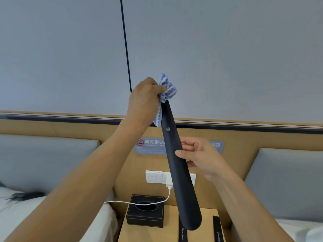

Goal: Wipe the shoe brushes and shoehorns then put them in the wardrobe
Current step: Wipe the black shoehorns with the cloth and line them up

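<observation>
A long dark shoehorn (181, 186) is held up in front of me, wide blade down and narrow handle end up. My right hand (199, 156) grips its middle from the right side. My left hand (145, 103) is closed on a blue-and-white striped cloth (167, 91), bunched around the shoehorn's top end. Two black strips printed "Shoehorn", one (182, 233) left of the other (218, 229), lie on the nightstand below. No wardrobe is in view.
A wooden nightstand (148, 233) carries a black tissue box (146, 211) with a white charging cable (139, 203) over it. Wall switches (154, 176) and a no-smoking sign (150, 145) are on the headboard. Beds with grey pillows flank both sides; a dark object (26, 195) lies on the left bed.
</observation>
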`<action>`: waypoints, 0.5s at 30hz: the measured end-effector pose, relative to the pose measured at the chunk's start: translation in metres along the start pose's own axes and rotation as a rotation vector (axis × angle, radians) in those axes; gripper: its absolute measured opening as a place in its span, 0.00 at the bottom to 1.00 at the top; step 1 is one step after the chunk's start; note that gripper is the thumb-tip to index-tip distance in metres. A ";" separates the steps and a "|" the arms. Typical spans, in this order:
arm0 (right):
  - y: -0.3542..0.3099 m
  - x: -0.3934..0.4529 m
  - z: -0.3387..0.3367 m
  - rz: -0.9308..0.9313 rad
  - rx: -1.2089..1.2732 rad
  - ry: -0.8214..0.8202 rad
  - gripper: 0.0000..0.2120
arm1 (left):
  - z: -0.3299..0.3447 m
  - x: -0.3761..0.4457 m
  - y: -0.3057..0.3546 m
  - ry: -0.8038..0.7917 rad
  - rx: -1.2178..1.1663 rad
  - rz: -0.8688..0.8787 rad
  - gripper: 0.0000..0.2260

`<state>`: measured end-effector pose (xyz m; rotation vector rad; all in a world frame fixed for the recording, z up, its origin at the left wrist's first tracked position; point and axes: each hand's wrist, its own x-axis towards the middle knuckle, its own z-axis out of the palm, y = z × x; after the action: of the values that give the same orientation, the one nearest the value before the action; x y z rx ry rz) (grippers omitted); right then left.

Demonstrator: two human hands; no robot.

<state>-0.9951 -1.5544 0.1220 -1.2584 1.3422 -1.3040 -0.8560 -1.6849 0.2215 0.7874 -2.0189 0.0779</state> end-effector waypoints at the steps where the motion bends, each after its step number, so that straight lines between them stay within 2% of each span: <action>1: 0.000 0.001 0.000 -0.004 0.006 0.010 0.16 | 0.002 -0.002 0.002 -0.006 -0.001 -0.007 0.11; 7: 0.004 0.010 -0.001 -0.018 0.094 0.103 0.15 | 0.016 -0.032 0.023 -0.130 -0.081 -0.034 0.15; 12: 0.012 0.015 -0.006 -0.034 0.202 0.179 0.17 | 0.020 -0.053 0.034 -0.249 -0.200 -0.069 0.11; 15: 0.016 0.015 -0.006 -0.035 0.294 0.176 0.20 | 0.022 -0.060 0.035 -0.258 -0.263 -0.130 0.09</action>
<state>-1.0045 -1.5693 0.1081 -0.9877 1.1971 -1.6019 -0.8710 -1.6349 0.1704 0.7880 -2.1547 -0.3743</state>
